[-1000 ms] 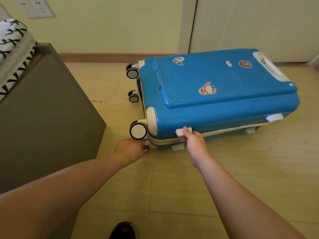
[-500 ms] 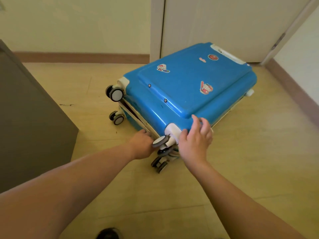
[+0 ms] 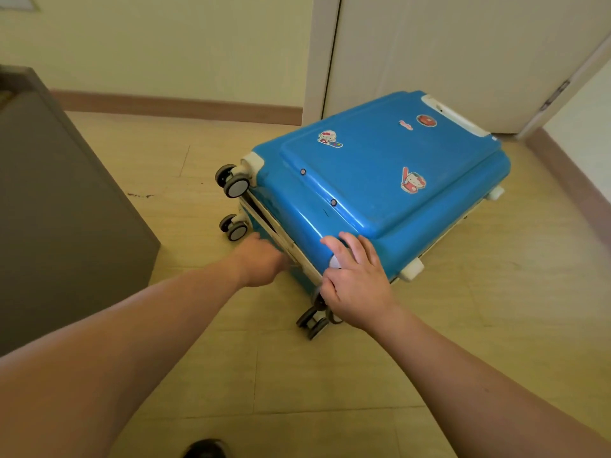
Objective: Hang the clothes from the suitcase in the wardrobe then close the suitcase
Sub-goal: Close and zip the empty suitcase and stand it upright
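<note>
**K:** Hands status? Both on the blue hard-shell plastic suitcase (image 3: 380, 180)?

**M:** Right hand (image 3: 355, 279) lies on the near corner of the lid, fingers spread and nearly straight, covering the white corner cap. Not curled round anything. Left hand (image 3: 261, 262) is at the seam on the wheel end, just left of that corner. It's motion-blurred and its fingers are hidden, so I cannot tell how far open it is or whether it holds anything.

**K:** Case position?

**M:** Flat on the pale wood-look tiled floor (image 3: 297, 375), lid up, angled so the wheel end points at the camera. Far end sits just in front of the white door (image 3: 446, 54). Lid is down, but a dark gap shows along the seam on the wheel end.

**K:** Wheels?

**M:** Two grey-and-black caster wheels (image 3: 233, 185) on the left side, one above the other. Another black pair at the near corner, below the right hand.

**K:** Anything else?

**M:** Cartoon stickers (image 3: 413, 180) on the lid. Dark grey-brown cabinet side (image 3: 59, 209) at left, well apart from the case. Black shoe tip (image 3: 205, 449) at the bottom edge.
</note>
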Available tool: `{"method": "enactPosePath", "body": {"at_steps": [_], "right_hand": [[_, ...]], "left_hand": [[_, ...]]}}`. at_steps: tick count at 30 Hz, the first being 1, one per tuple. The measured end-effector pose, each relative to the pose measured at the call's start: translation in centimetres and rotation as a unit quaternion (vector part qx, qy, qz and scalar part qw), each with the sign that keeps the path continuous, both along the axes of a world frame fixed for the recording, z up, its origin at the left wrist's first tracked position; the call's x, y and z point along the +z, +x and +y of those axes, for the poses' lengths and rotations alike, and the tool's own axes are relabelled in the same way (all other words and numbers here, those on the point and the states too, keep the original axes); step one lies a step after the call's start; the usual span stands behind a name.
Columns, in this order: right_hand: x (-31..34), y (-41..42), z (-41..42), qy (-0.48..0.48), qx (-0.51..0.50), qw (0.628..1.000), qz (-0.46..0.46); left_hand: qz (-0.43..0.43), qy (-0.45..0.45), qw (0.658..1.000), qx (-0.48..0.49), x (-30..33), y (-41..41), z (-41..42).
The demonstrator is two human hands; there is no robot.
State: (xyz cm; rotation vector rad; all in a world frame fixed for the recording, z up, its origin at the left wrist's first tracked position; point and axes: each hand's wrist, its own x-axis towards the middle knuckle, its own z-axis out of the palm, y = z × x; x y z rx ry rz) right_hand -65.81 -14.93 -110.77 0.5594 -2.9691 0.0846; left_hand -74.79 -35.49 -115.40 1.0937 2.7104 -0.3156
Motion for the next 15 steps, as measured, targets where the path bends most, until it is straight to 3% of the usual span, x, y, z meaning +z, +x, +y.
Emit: {"method": "enactPosePath", "body": {"at_steps": [4, 9, 12, 15], "right_hand": [[0.6, 0.6, 0.9, 0.016, 0.018, 1.0, -0.015], [2.6, 0.6, 1.0, 0.098, 0.041, 0.988, -0.113], [3.0, -0.9, -0.9, 0.09, 0.034, 0.991, -0.091], [2.2, -2.8, -2.6, 0.079, -0.041, 0.994, -0.067]], "left_hand": [[-0.011, 0.005, 0.999, 0.046, 0.0, -0.4, -0.7], [0.022, -0.001, 0.999, 0.043, 0.5, -0.2, 0.0], [0.012, 0.02, 0.998, 0.057, 0.2, 0.2, 0.1], [-0.005, 0.024, 0.997, 0.076, -0.1, 0.3, -0.2]]}}
